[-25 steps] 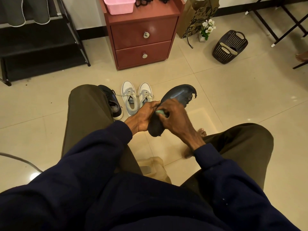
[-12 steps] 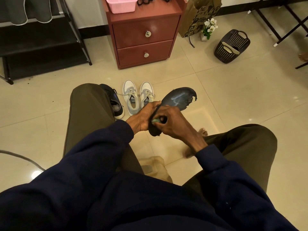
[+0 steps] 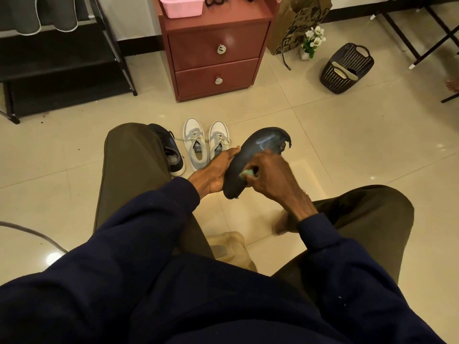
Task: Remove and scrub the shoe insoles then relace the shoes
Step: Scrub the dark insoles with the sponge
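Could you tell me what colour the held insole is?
The insole is dark blue-black; head view.

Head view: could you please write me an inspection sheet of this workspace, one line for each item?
Surface: glossy beige tiled floor; no table in view.
Job's things: dark insole, frayed at its far end, held above the floor; green scrubber against it; pair of white-grey sneakers, laces in, on the floor; dark shoe beside them.
Clutter: beige bag on the floor between the legs.
Grippers: left hand holds the insole's edge; right hand pinches the scrubber.
Cables: grey cable on the floor at left.
Surroundings: red drawer cabinet, pink tub, paper bag, dark basket, black rack.
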Action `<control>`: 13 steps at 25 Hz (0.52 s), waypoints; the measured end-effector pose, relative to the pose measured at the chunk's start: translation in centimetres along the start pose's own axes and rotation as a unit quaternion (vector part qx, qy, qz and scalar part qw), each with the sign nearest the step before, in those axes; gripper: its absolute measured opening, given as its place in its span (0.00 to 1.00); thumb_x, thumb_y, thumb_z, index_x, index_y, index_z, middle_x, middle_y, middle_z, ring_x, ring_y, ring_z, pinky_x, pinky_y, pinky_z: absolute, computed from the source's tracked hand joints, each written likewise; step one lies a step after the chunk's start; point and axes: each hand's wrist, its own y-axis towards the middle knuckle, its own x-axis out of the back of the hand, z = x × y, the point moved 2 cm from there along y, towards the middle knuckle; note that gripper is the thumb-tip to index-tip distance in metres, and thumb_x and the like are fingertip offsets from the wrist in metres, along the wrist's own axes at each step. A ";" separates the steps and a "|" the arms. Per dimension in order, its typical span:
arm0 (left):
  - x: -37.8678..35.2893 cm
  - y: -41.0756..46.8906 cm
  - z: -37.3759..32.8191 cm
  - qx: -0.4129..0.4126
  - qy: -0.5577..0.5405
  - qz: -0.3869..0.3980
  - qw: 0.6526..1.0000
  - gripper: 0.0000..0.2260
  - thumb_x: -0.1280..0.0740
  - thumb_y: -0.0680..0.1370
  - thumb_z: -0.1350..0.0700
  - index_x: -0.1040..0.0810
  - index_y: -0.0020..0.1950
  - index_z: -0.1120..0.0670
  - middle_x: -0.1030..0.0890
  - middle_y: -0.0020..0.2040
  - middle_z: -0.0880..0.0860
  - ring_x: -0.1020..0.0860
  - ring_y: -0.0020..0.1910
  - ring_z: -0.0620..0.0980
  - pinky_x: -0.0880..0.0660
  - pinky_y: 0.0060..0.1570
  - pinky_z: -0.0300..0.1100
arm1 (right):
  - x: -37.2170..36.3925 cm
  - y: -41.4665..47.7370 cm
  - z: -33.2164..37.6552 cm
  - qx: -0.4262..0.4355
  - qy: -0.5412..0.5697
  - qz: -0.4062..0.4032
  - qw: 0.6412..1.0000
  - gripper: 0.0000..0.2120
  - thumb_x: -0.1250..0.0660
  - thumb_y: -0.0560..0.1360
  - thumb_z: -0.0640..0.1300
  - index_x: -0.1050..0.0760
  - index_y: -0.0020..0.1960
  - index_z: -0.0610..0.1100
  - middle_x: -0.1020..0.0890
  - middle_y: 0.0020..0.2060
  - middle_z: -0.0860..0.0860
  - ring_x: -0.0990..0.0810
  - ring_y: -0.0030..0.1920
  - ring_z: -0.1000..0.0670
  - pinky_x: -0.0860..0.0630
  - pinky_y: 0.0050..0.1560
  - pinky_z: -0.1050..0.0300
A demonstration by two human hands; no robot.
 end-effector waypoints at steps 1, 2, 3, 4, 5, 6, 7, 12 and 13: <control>-0.1 0.0 0.0 0.006 -0.010 0.014 1.000 0.14 0.41 0.86 0.48 0.21 0.58 0.57 0.15 0.47 0.58 0.16 0.42 0.56 0.17 0.45 0.52 | 0.4 0.3 -0.9 -0.035 -0.044 -0.038 0.998 0.04 0.24 0.71 0.46 0.15 0.45 0.46 0.16 0.43 0.49 0.21 0.45 0.48 0.24 0.44 0.51; -0.2 -0.2 0.0 0.012 -0.015 0.026 0.999 0.15 0.42 0.86 0.48 0.21 0.59 0.57 0.15 0.49 0.59 0.16 0.45 0.58 0.17 0.48 0.56 | 0.8 0.4 -1.7 -0.070 -0.081 -0.072 0.992 0.06 0.25 0.72 0.45 0.15 0.47 0.45 0.16 0.45 0.47 0.21 0.47 0.46 0.24 0.47 0.50; -0.2 -0.5 -0.1 0.016 -0.015 0.029 0.999 0.16 0.42 0.86 0.48 0.20 0.59 0.57 0.15 0.50 0.60 0.16 0.46 0.60 0.19 0.50 0.58 | 1.0 0.4 -2.2 -0.093 -0.088 -0.091 0.988 0.07 0.25 0.72 0.45 0.16 0.49 0.44 0.16 0.47 0.46 0.20 0.49 0.45 0.25 0.49 0.49; -0.3 -0.5 -0.1 0.015 -0.011 0.027 0.999 0.15 0.42 0.86 0.49 0.20 0.58 0.57 0.15 0.50 0.60 0.16 0.46 0.60 0.19 0.51 0.58 | 1.0 0.4 -2.4 -0.089 -0.068 -0.096 0.989 0.07 0.25 0.72 0.44 0.16 0.50 0.44 0.16 0.48 0.46 0.20 0.49 0.45 0.25 0.49 0.50; -0.3 -0.5 -0.1 0.011 -0.006 0.022 1.000 0.14 0.41 0.86 0.49 0.20 0.57 0.57 0.15 0.49 0.59 0.16 0.44 0.58 0.18 0.49 0.55 | 0.9 0.2 -1.9 -0.065 -0.024 -0.079 0.994 0.06 0.25 0.72 0.43 0.16 0.48 0.44 0.16 0.46 0.47 0.20 0.47 0.47 0.25 0.48 0.52; -0.2 -0.4 0.0 0.006 0.004 0.012 1.000 0.13 0.40 0.85 0.49 0.21 0.56 0.56 0.15 0.47 0.58 0.16 0.41 0.55 0.17 0.45 0.51 | 0.5 0.0 -0.9 -0.029 0.021 -0.041 0.999 0.04 0.25 0.72 0.42 0.16 0.46 0.44 0.17 0.44 0.49 0.21 0.45 0.49 0.23 0.46 0.52; 0.1 -0.1 0.0 0.000 0.013 -0.005 1.000 0.12 0.39 0.85 0.49 0.21 0.54 0.56 0.16 0.45 0.56 0.17 0.39 0.53 0.18 0.41 0.46 | 0.1 -0.3 0.2 0.001 0.048 0.008 0.999 0.02 0.25 0.72 0.42 0.16 0.44 0.45 0.17 0.42 0.51 0.22 0.43 0.50 0.22 0.44 0.51; 0.4 0.4 0.0 0.002 -0.003 -0.004 1.000 0.14 0.39 0.85 0.49 0.21 0.61 0.56 0.15 0.53 0.59 0.16 0.47 0.58 0.20 0.55 0.57 | 0.9 0.5 -1.0 -0.040 -0.071 -0.040 0.996 0.03 0.23 0.69 0.46 0.16 0.41 0.48 0.16 0.41 0.50 0.22 0.44 0.48 0.25 0.43 0.52; 0.2 0.1 0.1 0.007 -0.014 0.005 1.000 0.14 0.39 0.85 0.49 0.22 0.62 0.57 0.15 0.55 0.60 0.16 0.49 0.60 0.22 0.59 0.61 | 1.2 0.6 -1.6 -0.066 -0.089 -0.060 0.992 0.04 0.22 0.68 0.46 0.17 0.40 0.48 0.16 0.41 0.50 0.22 0.45 0.47 0.25 0.44 0.51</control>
